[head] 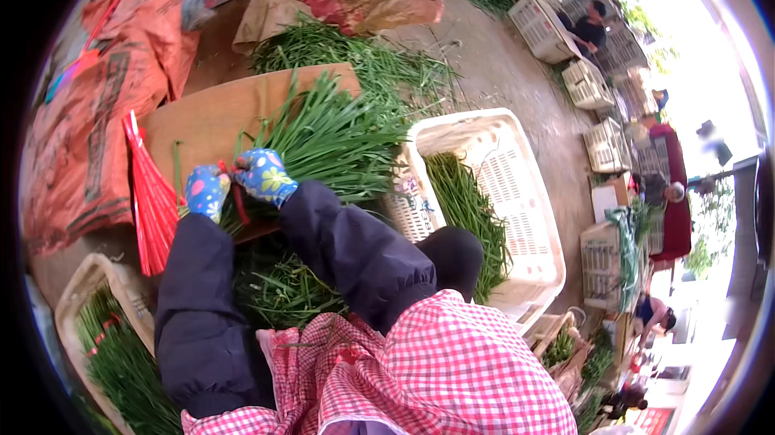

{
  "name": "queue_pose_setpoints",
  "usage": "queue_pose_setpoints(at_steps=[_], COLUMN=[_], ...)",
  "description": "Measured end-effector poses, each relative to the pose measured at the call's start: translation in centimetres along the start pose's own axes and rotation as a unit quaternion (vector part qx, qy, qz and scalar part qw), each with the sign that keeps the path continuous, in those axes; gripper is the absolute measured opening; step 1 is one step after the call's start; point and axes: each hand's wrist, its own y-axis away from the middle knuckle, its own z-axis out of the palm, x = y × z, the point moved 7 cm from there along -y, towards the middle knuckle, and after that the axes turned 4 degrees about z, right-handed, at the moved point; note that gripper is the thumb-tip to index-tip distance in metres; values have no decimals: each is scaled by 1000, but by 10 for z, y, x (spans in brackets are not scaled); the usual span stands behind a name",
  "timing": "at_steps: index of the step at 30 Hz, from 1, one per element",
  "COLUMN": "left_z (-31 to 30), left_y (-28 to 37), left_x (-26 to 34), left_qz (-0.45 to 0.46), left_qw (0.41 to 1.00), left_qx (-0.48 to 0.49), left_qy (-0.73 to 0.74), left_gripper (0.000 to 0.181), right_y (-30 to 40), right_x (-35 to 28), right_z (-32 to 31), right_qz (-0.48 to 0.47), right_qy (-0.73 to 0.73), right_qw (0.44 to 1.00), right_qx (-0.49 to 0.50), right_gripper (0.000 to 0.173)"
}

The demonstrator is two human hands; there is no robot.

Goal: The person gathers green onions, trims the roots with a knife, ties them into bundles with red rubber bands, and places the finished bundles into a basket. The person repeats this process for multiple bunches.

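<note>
Both of my hands wear blue flower-print gloves with bare fingertips and meet above a bundle of long green leaves, probably garlic chives (339,138). My left hand (207,191) and my right hand (265,175) pinch a red tie strip (241,205) between them, at the stalk end of the bundle. The leaf ends fan out to the right over a wooden board (206,111). My sleeves and the board partly hide the stalks. Beside my left hand hangs a bunch of red strips (151,211) along the board's left edge.
A white plastic crate (533,192) holding greens stands at right. Another crate (91,271) at lower left contains tied bundles. Loose greens (357,59) lie beyond the board, and more (296,289) below my arms. Orange woven sacks (121,108) are at left; several people work among crates far right.
</note>
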Motion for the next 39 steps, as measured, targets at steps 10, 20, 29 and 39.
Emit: queue_pose_setpoints(at_steps=[10,20,29,39], left_z=[15,33,6,5], left_y=[32,20,36,56], left_x=[21,-15,-7,17], left_qz=[-43,-53,-97,3], left_qw=[976,929,944,941], left_qx=[211,183,181,281], left_qy=[23,318,258,187], left_gripper=[21,12,21,15], right_y=[7,-18,-30,-20], right_x=[-44,-80,-7,4], right_z=[-23,-4,22,22], right_qz=[-123,-249,36,11], right_qy=[73,70,41,38], right_qw=[990,963,992,990], right_qx=[-9,-77,-115,-139], right_gripper=[18,5,19,17])
